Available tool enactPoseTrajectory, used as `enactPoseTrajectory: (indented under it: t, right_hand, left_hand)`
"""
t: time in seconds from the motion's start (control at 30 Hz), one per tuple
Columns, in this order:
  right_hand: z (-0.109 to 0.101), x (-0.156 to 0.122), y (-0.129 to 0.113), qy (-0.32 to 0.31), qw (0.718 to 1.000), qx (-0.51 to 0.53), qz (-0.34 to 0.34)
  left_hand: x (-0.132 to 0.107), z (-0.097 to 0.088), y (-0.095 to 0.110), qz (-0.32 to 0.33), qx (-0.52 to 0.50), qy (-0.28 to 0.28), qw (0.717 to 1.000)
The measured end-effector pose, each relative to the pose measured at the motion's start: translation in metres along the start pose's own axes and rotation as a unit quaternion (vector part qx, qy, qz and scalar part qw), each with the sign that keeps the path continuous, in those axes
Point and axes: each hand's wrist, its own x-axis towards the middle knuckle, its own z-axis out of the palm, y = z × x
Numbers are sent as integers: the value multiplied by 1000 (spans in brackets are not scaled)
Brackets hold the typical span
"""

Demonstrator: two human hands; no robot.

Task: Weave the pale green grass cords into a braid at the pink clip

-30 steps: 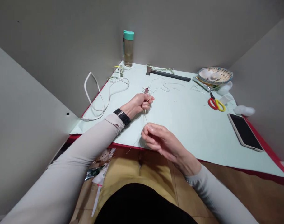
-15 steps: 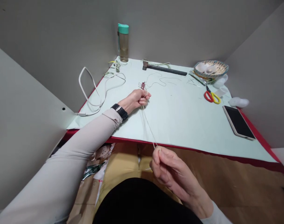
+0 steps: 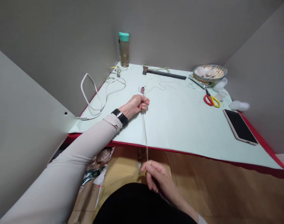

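Pale thin cords [image 3: 145,133] run taut from my left hand [image 3: 139,103] down past the table's front edge to my right hand [image 3: 159,178]. My left hand is closed on the cords just below a dark red binder clip [image 3: 142,90], which lies on the table. Thumb and forefinger of my right hand pinch the lower part of the cords above my lap. Beyond the clip, loose cord ends [image 3: 164,85] curl over the white table covering.
A hammer [image 3: 165,73] and a bottle [image 3: 124,51] are at the back. On the right are a basket [image 3: 222,73], red-and-yellow scissors [image 3: 211,100] and a phone [image 3: 241,127]. A white cable [image 3: 105,96] loops on the left. Partition walls surround the table.
My right hand has moved down and to the left along the cords, which now hang straighter and closer together. My left hand stays closed beside the clip. The view has tilted slightly.
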Motion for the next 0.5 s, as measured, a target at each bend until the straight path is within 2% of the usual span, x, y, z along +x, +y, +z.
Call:
enactPoseTrajectory:
  t: [0.23,0.5]
  right_hand:
    - [-5,22,24,2,994,-109,-30]
    - [-25,53,63,-80,976,-193,-67]
  left_hand:
    - [4,-5,10,50,35,64,996]
    - [23,-1,23,86,130,113,981]
